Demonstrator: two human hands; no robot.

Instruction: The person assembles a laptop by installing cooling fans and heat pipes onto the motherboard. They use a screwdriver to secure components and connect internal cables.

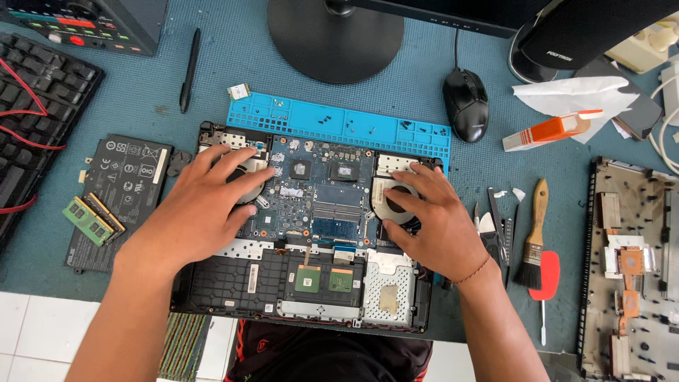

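Left hand (201, 205) lies flat, fingers spread, on the opened laptop's (304, 283) left fan; right hand (431, 219) likewise on the right fan (393, 200). Neither grips.

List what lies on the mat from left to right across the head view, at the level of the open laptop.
Black keyboard → laptop battery with green memory sticks → left hand → laptop motherboard → right hand → paintbrush → removed laptop cover.
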